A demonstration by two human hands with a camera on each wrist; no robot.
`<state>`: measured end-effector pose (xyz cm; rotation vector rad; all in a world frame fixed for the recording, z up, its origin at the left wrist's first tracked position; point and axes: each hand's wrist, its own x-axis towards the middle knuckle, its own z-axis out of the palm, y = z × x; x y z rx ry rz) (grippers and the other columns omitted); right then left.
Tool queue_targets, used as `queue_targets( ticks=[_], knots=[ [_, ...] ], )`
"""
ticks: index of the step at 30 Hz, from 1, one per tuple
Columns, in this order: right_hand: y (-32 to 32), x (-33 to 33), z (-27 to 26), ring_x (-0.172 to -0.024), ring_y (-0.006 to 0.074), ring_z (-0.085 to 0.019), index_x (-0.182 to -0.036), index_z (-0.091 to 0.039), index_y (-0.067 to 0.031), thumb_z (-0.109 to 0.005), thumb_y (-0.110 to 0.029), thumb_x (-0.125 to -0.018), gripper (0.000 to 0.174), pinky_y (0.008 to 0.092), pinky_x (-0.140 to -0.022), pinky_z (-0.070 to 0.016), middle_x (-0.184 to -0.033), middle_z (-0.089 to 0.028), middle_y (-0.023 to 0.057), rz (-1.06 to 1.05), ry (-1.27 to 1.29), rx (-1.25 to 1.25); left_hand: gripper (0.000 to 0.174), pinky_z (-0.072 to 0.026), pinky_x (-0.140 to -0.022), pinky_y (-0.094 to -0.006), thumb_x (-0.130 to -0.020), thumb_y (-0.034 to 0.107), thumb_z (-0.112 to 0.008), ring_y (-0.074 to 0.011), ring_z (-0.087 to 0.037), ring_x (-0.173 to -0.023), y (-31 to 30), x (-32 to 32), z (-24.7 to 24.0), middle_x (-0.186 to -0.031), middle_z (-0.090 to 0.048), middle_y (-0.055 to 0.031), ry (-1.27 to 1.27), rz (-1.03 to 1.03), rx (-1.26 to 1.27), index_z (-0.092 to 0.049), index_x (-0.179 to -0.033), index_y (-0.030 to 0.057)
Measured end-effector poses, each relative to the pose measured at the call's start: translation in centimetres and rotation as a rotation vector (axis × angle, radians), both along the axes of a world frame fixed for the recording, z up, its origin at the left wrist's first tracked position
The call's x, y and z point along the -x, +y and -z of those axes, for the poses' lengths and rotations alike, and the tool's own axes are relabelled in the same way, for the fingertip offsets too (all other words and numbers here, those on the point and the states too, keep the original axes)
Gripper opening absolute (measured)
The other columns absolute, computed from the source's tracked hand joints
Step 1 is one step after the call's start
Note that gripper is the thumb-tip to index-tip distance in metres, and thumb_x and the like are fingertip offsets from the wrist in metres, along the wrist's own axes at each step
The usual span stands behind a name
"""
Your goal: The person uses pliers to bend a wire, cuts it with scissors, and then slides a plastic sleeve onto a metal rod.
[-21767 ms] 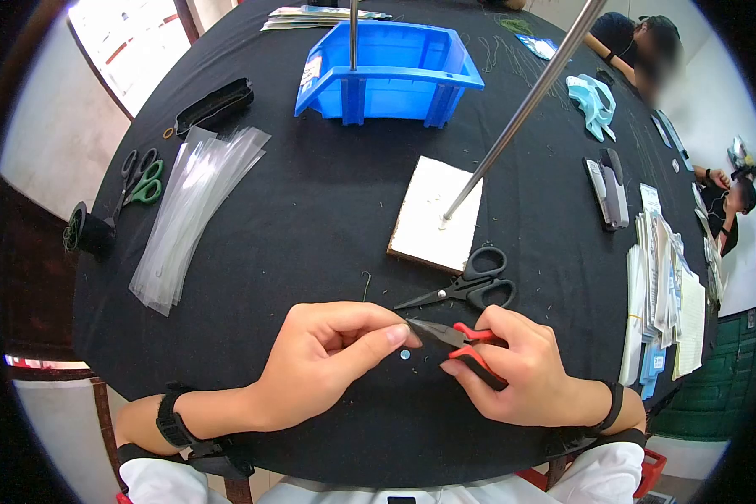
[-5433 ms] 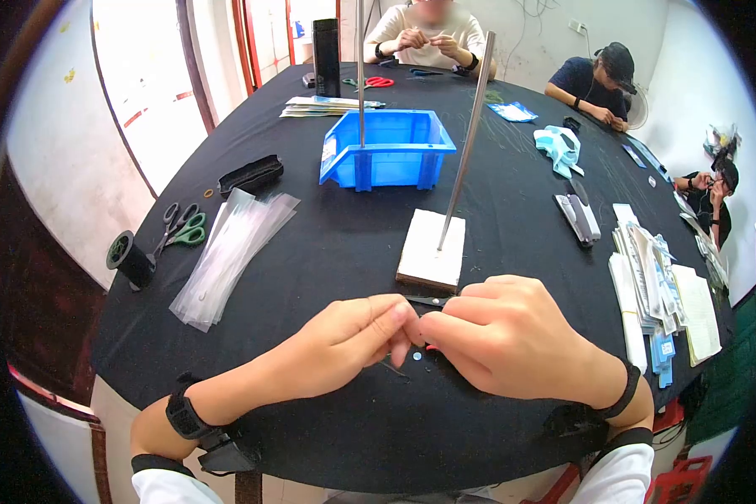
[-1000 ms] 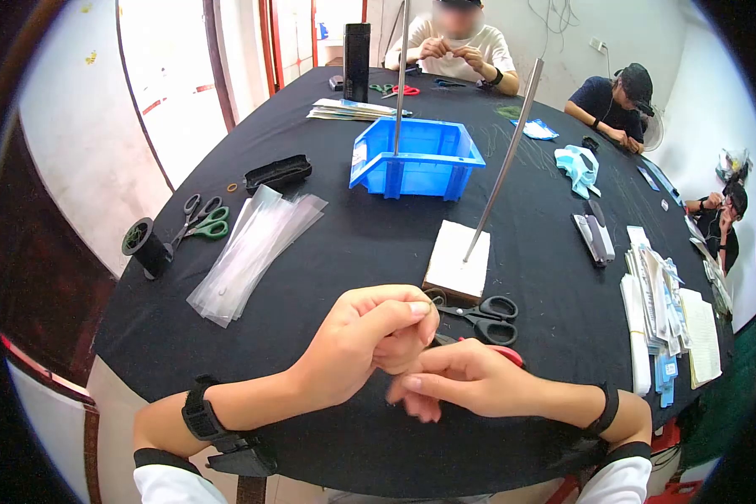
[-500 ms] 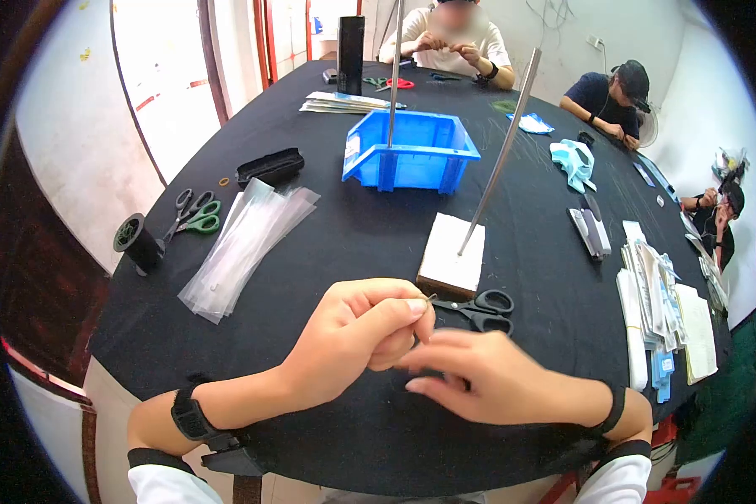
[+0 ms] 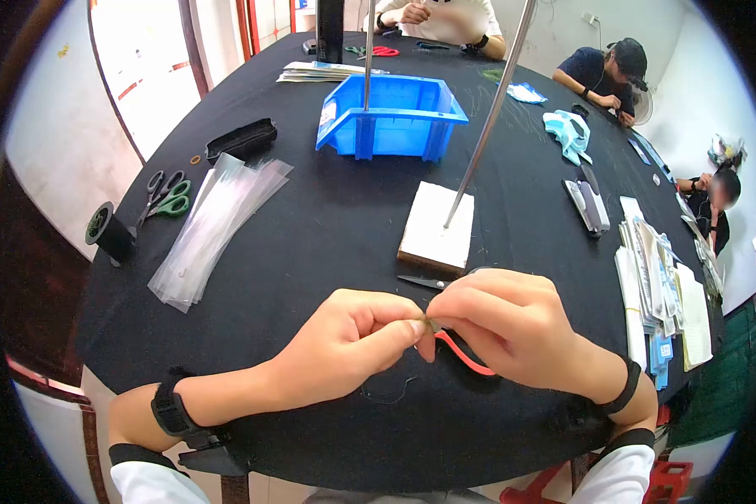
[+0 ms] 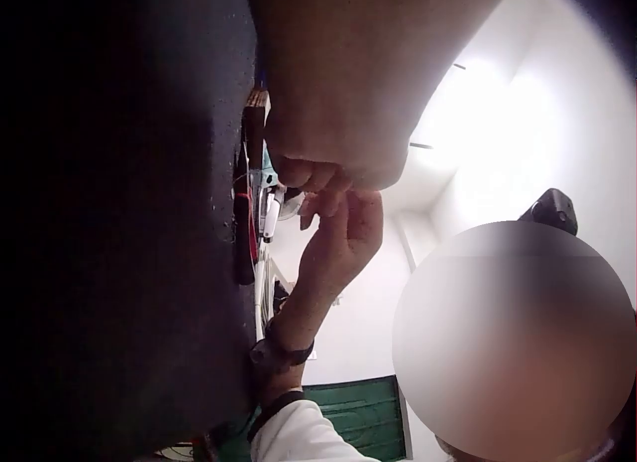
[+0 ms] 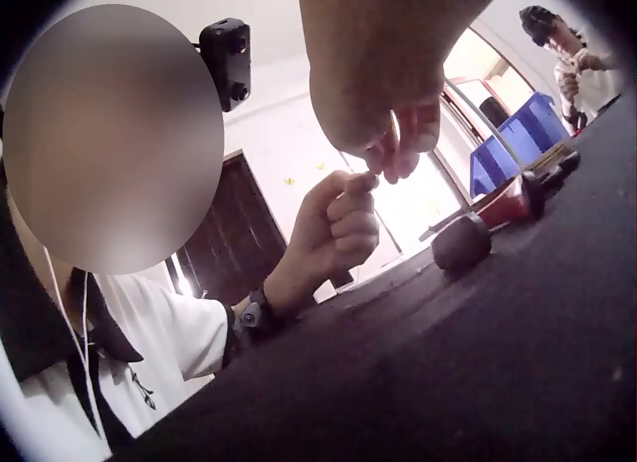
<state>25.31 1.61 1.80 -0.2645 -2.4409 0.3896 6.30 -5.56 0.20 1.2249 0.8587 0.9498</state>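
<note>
My left hand [image 5: 357, 344] pinches a tiny greenish-brown thing [image 5: 429, 323] between thumb and forefinger; its kind cannot be told. My right hand [image 5: 521, 328] brings thumb and forefinger together on the same spot, fingertips against the left ones. In the right wrist view the left hand [image 7: 338, 218] shows its curled fingers at the meeting point. Under the right hand lie red-handled pliers [image 5: 464, 356], mostly covered. Black scissors [image 5: 422, 281] show only a blade behind the hands. A thin dark thread [image 5: 391, 395] curls on the cloth below the left hand.
A white block [image 5: 437, 223] with an upright metal rod stands just beyond the hands. Behind it is a blue bin [image 5: 407, 134]. Clear plastic sleeves [image 5: 218, 231] and a thread spool [image 5: 109, 233] lie left; a stapler [image 5: 586, 204] and stacked packets [image 5: 647, 286] lie right.
Over twenty seconds ago the right hand gripped the pliers; they now lie on the table. Within the last second it rose from loosely spread below the left hand to pinch at its fingertips.
</note>
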Motion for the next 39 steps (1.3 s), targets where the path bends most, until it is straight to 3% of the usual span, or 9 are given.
queue_targets(
  ticks=[8, 11, 17, 20, 24, 27, 31, 36, 39],
  knots=[
    [0.6, -0.2, 0.4, -0.062, 0.0186, -0.058, -0.085, -0.058, -0.0043, -0.062, -0.009, -0.066, 0.020, 0.0294, -0.051, -0.0487, -0.072, -0.055, 0.0036, -0.031, -0.122, -0.205, 0.022, -0.0228, -0.043, -0.0209, -0.091, 0.011, -0.048, -0.0027, -0.032, -0.047, 0.5, -0.1, 0.7, -0.055, -0.042, 0.0048, 0.078, -0.004, 0.019, -0.062, -0.083, -0.0052],
    [0.5, -0.1, 0.3, -0.061, 0.0172, -0.057, -0.084, -0.058, -0.0040, -0.062, -0.012, -0.065, 0.021, 0.0286, -0.050, -0.0477, -0.071, -0.054, 0.0031, -0.034, -0.138, -0.272, 0.021, -0.0307, -0.050, -0.0231, -0.087, 0.009, -0.049, -0.0035, -0.039, -0.055, 0.5, 0.1, 0.9, -0.061, -0.050, 0.0022, 0.059, -0.017, 0.075, -0.063, -0.077, -0.0029],
    [0.8, 0.6, 1.2, -0.058, 0.0190, -0.056, -0.087, -0.057, -0.0030, -0.064, -0.011, -0.067, 0.022, 0.0302, -0.048, -0.0465, -0.070, -0.052, 0.0026, -0.016, -0.034, -0.266, 0.022, -0.0227, -0.042, -0.0200, -0.090, 0.010, -0.047, -0.0014, -0.032, -0.047, 0.5, 0.0, 1.2, -0.054, -0.042, 0.0057, 0.125, -0.070, 0.011, -0.062, -0.082, -0.0039],
    [-0.1, 0.3, 0.3, -0.062, 0.0222, -0.055, -0.087, -0.055, -0.0020, -0.069, -0.014, -0.067, 0.027, 0.0321, -0.053, -0.0473, -0.074, -0.053, 0.0051, 0.156, -0.101, -0.087, 0.024, -0.0216, -0.041, -0.0200, -0.091, 0.012, -0.046, -0.0010, -0.031, -0.045, 0.6, 0.2, 1.1, -0.053, -0.040, 0.0064, 0.144, -0.129, 0.027, -0.061, -0.080, -0.0029],
    [-1.2, -1.2, -1.9, -0.077, 0.0247, -0.053, -0.087, -0.056, -0.0004, -0.074, -0.021, -0.065, 0.035, 0.0334, -0.063, -0.0475, -0.091, -0.051, 0.0116, 0.164, -0.527, -0.079, 0.025, -0.0204, -0.040, -0.0197, -0.092, 0.015, -0.046, -0.0008, -0.029, -0.044, 0.7, 0.5, 1.2, -0.051, -0.036, 0.0068, 0.119, -0.226, -0.004, -0.060, -0.080, -0.0024],
    [-1.8, -1.4, -0.6, -0.076, 0.0245, -0.052, -0.087, -0.056, 0.0003, -0.072, -0.020, -0.066, 0.033, 0.0338, -0.061, -0.0474, -0.090, -0.050, 0.0109, 0.187, -0.589, -0.030, 0.025, -0.0199, -0.040, -0.0195, -0.092, 0.015, -0.046, -0.0007, -0.028, -0.044, 0.9, 0.4, 1.5, -0.051, -0.036, 0.0071, 0.092, -0.259, -0.036, -0.060, -0.080, -0.0026],
    [-1.4, -1.3, 0.9, -0.076, 0.0263, -0.052, -0.077, -0.054, 0.0003, -0.067, -0.017, -0.069, 0.023, 0.0353, -0.062, -0.0478, -0.084, -0.049, 0.0123, 0.238, -0.495, -0.040, 0.025, -0.0199, -0.041, -0.0197, -0.093, 0.014, -0.046, -0.0007, -0.028, -0.044, 0.8, 0.5, 1.4, -0.051, -0.035, 0.0074, 0.079, -0.300, -0.082, -0.059, -0.080, -0.0027],
    [-0.4, -1.8, 0.3, -0.062, 0.0232, -0.049, -0.075, -0.058, 0.0012, -0.072, -0.015, -0.074, 0.021, 0.0310, -0.056, -0.0383, -0.068, -0.051, 0.0105, 0.355, -0.242, 0.451, 0.024, -0.0200, -0.041, -0.0197, -0.092, 0.014, -0.047, -0.0004, -0.029, -0.044, 0.7, 0.6, 0.9, -0.051, -0.035, 0.0076, 0.063, -0.350, -0.123, -0.060, -0.080, -0.0027],
    [0.4, -2.2, 0.8, -0.079, 0.0230, -0.056, -0.083, -0.063, 0.0019, -0.070, -0.010, -0.074, 0.016, 0.0301, -0.067, -0.0439, -0.083, -0.059, 0.0111, 0.324, -0.118, 0.388, 0.024, -0.0201, -0.041, -0.0198, -0.092, 0.013, -0.047, -0.0003, -0.029, -0.044, 0.5, 0.3, 0.8, -0.051, -0.036, 0.0074, 0.084, -0.374, -0.152, -0.060, -0.079, -0.0029]
  ],
)
